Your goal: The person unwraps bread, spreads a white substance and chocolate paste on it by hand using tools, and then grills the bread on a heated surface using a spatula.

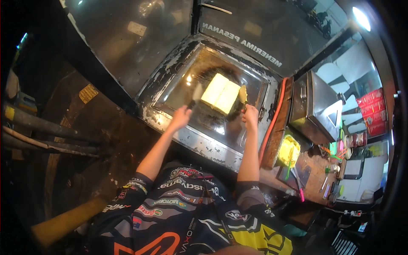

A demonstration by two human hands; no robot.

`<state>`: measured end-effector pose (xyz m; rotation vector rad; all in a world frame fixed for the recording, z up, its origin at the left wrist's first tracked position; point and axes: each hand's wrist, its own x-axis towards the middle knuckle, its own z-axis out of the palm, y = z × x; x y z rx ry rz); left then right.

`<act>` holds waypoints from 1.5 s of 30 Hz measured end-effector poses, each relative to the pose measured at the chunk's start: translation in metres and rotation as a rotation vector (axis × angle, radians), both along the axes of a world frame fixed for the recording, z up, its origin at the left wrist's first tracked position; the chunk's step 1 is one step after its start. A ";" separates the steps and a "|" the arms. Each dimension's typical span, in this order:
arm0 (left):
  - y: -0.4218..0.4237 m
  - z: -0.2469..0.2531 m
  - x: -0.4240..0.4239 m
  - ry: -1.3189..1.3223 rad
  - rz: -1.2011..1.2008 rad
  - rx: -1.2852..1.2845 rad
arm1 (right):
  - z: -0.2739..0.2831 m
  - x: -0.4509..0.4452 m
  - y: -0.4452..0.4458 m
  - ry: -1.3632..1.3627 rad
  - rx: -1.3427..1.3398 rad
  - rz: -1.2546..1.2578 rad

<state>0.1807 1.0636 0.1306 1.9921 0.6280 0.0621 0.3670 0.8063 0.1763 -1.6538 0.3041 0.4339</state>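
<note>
Two yellow rectangular slabs (221, 92), which look like bread, lie side by side on a square metal griddle (178, 92). My left hand (181, 118) grips the dark handle of a spatula (197, 91), whose motion-blurred blade is just left of the slabs. On the other side, my right hand (250, 117) holds a second spatula (243, 93). Its yellow-smeared blade stands tilted against or very near the slabs' right edge; contact is not certain. Both forearms reach over the griddle's worn front rim (207, 146).
Glass panels (153, 41) enclose the far and left sides. An orange hose (273, 122) runs along the right beside a wooden plank (280, 127). Beyond are a metal box (315, 111), a tub of yellow spread (289, 150) and a pink-handled tool (299, 188) on a cluttered worktop (314, 170).
</note>
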 end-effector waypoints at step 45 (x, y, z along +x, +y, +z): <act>0.072 -0.027 0.057 -0.267 -0.123 0.202 | -0.045 -0.107 0.074 -0.049 0.096 -0.204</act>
